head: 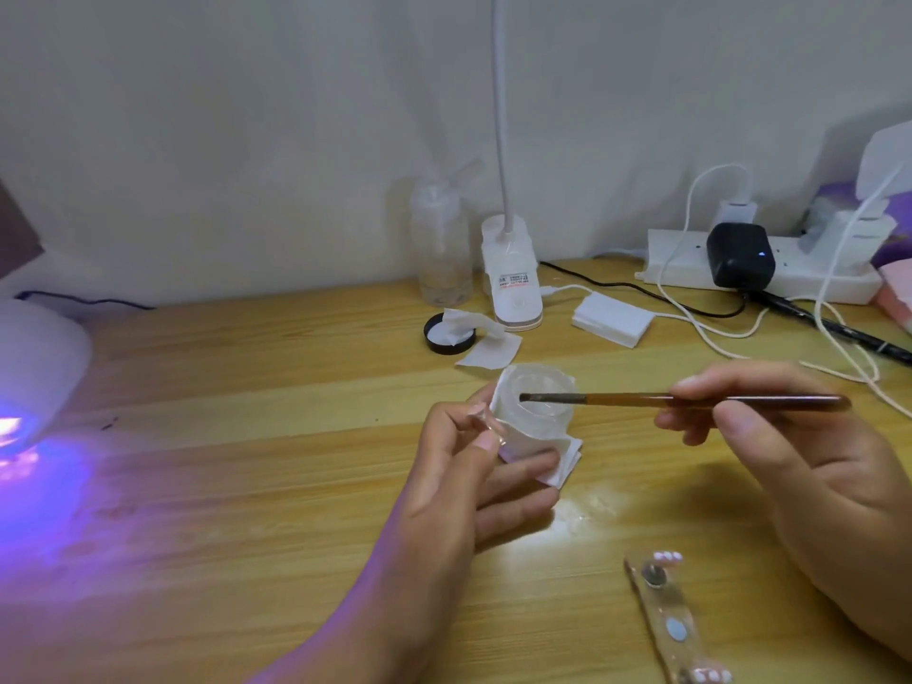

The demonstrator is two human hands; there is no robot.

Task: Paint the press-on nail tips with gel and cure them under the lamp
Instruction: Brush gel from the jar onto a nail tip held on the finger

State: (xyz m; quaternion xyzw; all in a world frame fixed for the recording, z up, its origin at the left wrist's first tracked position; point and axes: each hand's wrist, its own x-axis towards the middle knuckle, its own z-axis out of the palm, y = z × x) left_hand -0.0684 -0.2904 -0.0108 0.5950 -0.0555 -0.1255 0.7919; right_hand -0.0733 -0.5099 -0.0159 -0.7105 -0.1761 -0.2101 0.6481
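Clear, glossy nail tip (486, 427)

A single head-worn wide-angle view looks forward and down, close over the wooden surface (247, 436). Both hands sit at lower centre and right; the wall (247, 116) fills the upper frame.

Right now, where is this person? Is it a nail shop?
Probably a desk at home, not a shop: a wooden desk holds a power strip with chargers, a clip-on lamp, and a small curing lamp glowing purple.
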